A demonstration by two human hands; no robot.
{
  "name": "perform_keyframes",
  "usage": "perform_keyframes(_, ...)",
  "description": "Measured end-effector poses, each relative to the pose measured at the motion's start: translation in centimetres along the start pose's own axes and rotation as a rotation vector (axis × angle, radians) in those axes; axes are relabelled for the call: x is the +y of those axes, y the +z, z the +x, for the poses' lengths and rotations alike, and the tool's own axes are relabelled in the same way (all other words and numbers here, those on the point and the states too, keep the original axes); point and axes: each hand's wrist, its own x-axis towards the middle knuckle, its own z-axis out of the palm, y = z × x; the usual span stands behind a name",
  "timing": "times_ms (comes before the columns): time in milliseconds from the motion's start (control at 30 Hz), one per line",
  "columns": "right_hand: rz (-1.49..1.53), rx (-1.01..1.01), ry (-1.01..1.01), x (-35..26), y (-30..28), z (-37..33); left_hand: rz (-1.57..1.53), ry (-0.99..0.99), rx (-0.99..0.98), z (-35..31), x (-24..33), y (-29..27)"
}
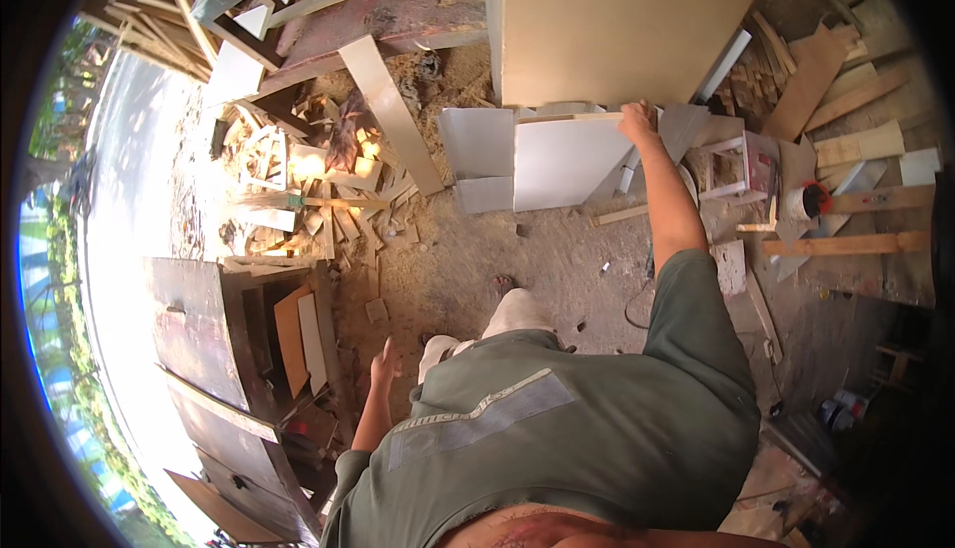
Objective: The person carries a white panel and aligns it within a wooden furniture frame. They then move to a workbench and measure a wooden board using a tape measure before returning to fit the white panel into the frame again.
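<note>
My right arm reaches forward, and my right hand [640,122] is closed at the upper right corner of a white board [565,158]. This board leans among other white and grey panels below a large tan panel [622,26]. A narrower grey-white panel [477,142] stands just left of the board. My left hand [386,361] hangs low beside my body, its fingers partly stretched out and holding nothing. The nearest thing to it is a dark wooden cabinet [204,324] on the left, with thin boards inside.
Wood offcuts [343,220] and sawdust cover the ground at front left. A long plank [393,115] slants beside them. A small white-and-red stool frame [741,168] stands right of the panels. More boards [856,245] and scraps lie at the right, with a cable [632,309] on the floor.
</note>
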Motion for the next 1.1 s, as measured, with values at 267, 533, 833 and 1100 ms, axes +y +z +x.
perform_keyframes(267, -0.121, 0.279, 0.205, -6.3, 2.4, 5.5, -0.438, -0.219, 0.355, -10.7, -15.3, -1.4)
perform_keyframes(533, 0.232, -0.268, -0.059, -24.1, 18.4, -14.4, -0.271, -0.053, 0.503, -7.0, -13.1, -1.7)
perform_keyframes(833, 0.525, -0.855, -0.618, -35.0, 23.5, -32.3, -1.208, 0.021, 0.507, -0.8, -13.1, -17.1)
perform_keyframes(1100, 1.007, -0.661, 0.127, -33.2, 11.7, -31.3, -2.154, 0.201, 0.706, 12.6, -22.8, -33.6)
